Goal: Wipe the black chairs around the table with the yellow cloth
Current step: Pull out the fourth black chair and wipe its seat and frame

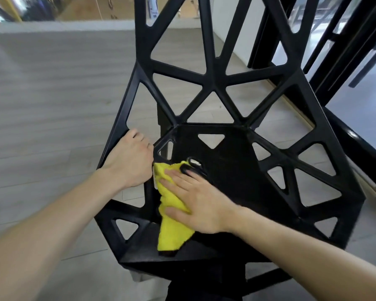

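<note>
- The yellow cloth (172,205) lies bunched on the left part of the seat of a black chair (230,170), running from near the seat's left corner down toward its front edge.
- The right hand (195,198) lies flat on top of the cloth with its fingers straight and spread, pressing it against the seat; the fingertips point to the left.
- The lower end of the cloth sticks out below the palm and rests on the seat near the front rim.
- The left hand (131,159) is curled round the left side bar of the chair frame, just beside the upper end of the cloth; its knuckles face up and its fingertips are hidden behind the bar.
- Both bare forearms come in from the bottom corners and meet at the chair.
- The chair is made of black bars that form triangular openings in the back, the sides and the seat; the floor shows through them.
- A small shiny opening in the seat sits just above the fingers of the right hand; what it is cannot be told.
- The chair stands on a pale grey wooden floor (52,94).
- More black bars (339,61) rise at the upper right behind the chair; whether they belong to another chair or to a desk cannot be told.
</note>
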`<action>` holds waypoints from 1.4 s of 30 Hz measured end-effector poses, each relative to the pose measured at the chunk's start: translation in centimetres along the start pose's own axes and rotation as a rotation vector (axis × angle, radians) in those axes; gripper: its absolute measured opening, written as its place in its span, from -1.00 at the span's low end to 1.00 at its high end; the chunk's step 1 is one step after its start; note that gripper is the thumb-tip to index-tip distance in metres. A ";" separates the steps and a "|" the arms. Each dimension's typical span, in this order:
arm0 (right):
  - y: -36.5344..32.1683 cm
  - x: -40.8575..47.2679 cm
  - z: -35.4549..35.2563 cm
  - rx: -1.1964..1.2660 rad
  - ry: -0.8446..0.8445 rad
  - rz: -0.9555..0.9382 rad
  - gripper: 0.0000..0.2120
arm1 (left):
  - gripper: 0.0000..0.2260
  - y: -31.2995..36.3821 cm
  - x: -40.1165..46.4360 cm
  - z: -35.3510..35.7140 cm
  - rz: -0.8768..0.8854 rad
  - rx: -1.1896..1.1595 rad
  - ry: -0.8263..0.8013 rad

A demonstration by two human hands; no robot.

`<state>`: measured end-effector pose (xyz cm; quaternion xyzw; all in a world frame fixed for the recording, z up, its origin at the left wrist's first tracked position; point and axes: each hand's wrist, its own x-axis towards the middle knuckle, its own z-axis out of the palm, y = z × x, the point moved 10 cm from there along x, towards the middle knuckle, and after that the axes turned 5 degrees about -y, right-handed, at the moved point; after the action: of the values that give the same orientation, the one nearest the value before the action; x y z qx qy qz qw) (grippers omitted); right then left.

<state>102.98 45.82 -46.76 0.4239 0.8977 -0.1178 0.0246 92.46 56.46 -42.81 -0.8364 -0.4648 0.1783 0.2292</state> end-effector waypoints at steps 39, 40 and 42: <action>8.4 6.7 -1.9 0.160 0.141 -0.085 -0.36 | -0.66 -9.8 -5.0 1.2 -0.703 -1.461 0.301; 9.7 8.0 -2.8 0.195 0.194 -0.007 -0.36 | -0.64 -9.8 -5.1 1.1 -0.693 -1.473 0.295; 10.7 9.8 -4.1 0.232 0.338 0.186 -0.37 | -0.60 -9.8 -5.5 1.3 -0.683 -1.458 0.266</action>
<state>105.13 60.69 -46.22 0.5185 0.8265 -0.1449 -0.1645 82.18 56.60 -38.06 -0.6017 -0.6623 -0.3494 -0.2780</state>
